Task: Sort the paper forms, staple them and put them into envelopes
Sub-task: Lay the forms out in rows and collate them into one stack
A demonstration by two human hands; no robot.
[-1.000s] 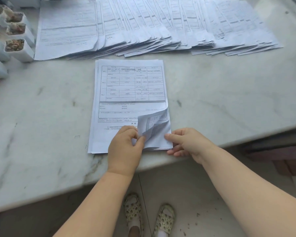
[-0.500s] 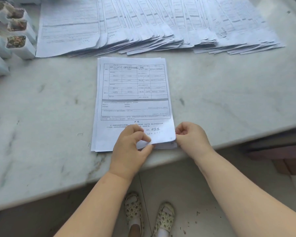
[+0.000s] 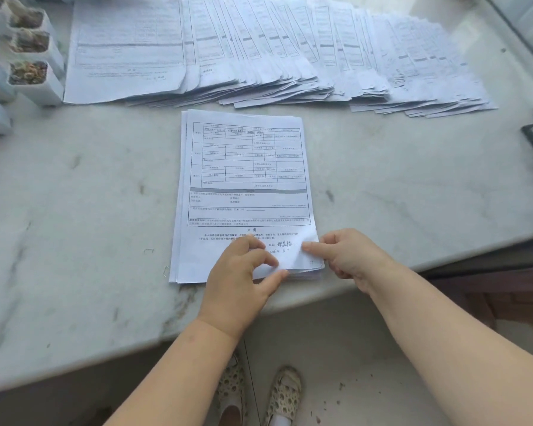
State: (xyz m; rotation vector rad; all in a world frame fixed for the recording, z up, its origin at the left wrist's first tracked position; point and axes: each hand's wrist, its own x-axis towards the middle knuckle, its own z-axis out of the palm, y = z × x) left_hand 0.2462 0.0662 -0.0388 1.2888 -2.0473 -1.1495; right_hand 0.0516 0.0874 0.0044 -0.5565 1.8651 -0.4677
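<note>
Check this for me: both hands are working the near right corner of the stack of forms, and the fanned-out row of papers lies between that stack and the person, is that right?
Not quite. The head view shows the fanned-out row of papers beyond the stack of forms, at the far side of the table. The rest holds: the left hand and the right hand both work the stack's near right corner.

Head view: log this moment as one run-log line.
stage: sorting | left hand: pinches near edge of form stack | right hand: pinches top sheet's near right corner | fanned forms: behind stack | staples, envelopes: not seen in use
</note>
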